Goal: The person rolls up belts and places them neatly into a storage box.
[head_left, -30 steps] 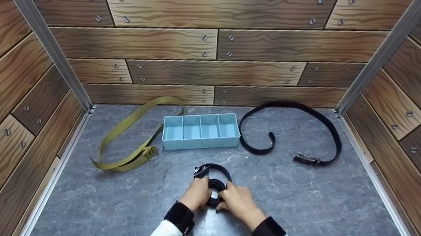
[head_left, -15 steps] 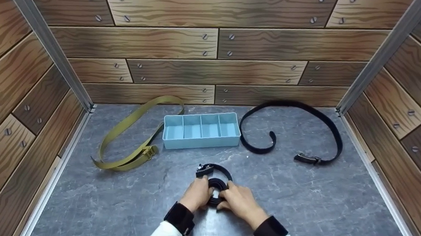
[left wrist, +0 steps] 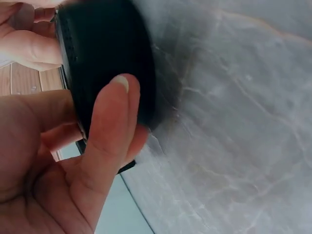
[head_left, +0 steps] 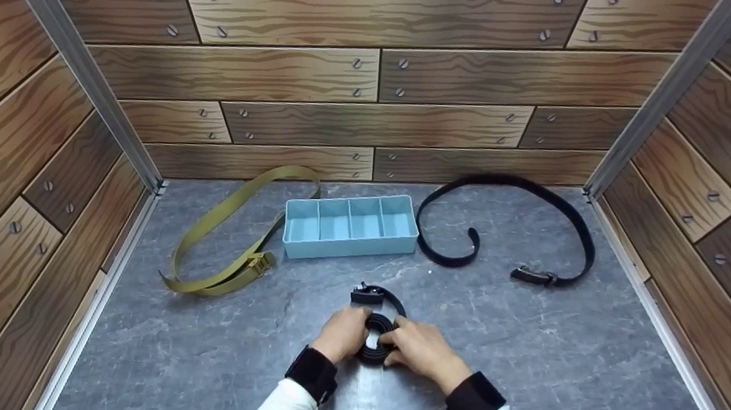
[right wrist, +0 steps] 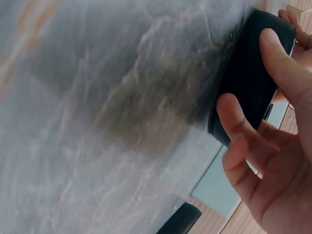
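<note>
Near middle of the bench (head_left: pixel 522 357): a rolled black belt (head_left: pixel 371 358), gripped by both hands. Coil is set on edge, its layers seen from above; whether it bears on the bench or is lifted slightly cannot be told.

Left side is pinched by the left hand (head_left: pixel 341 335), thumb laid along the outer band. Right side is pinched by the right hand (head_left: pixel 423 350), one finger bent towards the centre hole. Fingers on both sides are closed only to the coil's thickness; opposed pressure is probably applied so the layers are not sprung loose.

The buckle (head_left: pixel 367 296) is left free on the far side, joined by a short unrolled arc, presumably because stiff metal is wound last.

Farther off, a blue four-compartment box (head_left: pixel 349 249) is flanked by an olive belt (head_left: pixel 213 215) at left and a second black belt (head_left: pixel 502 180) at right, both loosely spread, neither held.
</note>
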`<move>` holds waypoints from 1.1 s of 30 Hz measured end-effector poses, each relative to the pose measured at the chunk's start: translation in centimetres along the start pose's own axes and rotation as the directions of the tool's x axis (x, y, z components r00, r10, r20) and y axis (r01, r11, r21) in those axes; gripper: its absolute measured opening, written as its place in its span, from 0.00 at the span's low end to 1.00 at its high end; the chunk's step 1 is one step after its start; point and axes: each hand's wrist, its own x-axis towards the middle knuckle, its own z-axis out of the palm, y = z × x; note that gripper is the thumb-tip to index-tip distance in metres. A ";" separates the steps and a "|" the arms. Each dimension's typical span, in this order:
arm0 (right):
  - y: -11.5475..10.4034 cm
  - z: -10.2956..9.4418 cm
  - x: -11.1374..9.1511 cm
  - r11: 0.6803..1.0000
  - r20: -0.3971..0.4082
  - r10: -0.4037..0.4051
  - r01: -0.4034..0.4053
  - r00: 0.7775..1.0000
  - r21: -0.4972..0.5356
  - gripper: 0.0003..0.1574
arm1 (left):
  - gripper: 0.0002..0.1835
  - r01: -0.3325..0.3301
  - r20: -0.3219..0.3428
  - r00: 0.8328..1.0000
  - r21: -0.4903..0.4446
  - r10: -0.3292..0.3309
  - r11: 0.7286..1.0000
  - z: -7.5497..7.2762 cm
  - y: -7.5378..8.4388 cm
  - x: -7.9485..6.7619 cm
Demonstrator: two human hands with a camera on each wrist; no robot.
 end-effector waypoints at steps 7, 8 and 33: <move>-0.6 0.7 0.3 0.997 -0.081 0.011 -0.016 0.997 -0.070 0.19 | 0.06 0.090 -0.064 0.994 -0.045 -0.092 0.995 0.0 0.0 -0.2; -0.6 0.7 0.3 0.998 -0.079 0.009 -0.015 0.997 -0.068 0.19 | 0.05 0.093 -0.071 0.993 -0.038 -0.095 0.995 0.1 0.0 -0.2; 0.3 0.4 0.1 0.998 -0.053 0.069 -0.070 0.996 -0.009 0.28 | 0.03 0.089 -0.075 0.993 -0.022 -0.090 0.996 0.4 0.3 0.0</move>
